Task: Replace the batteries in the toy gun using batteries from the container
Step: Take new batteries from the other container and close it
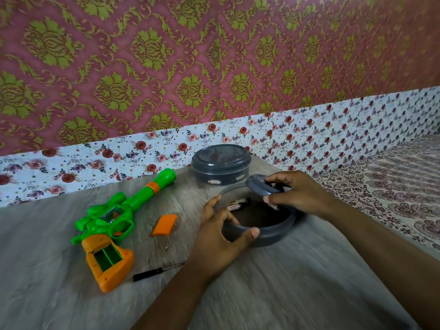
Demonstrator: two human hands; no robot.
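A green and orange toy gun (112, 220) lies on the table at the left, its battery bay (107, 256) open and bare. The orange battery cover (164, 225) lies to its right. My left hand (219, 232) grips the near rim of a round grey container (276, 234) holding batteries (239, 204). My right hand (297, 194) holds the container's grey lid (262, 185), tilted up over the far rim.
A second grey container (221, 164) with its lid on stands behind, near the floral wall strip. A small black screwdriver (152, 272) and a tiny screw (166, 247) lie on the wooden table (285, 282). A patterned bedsheet (392, 186) lies to the right.
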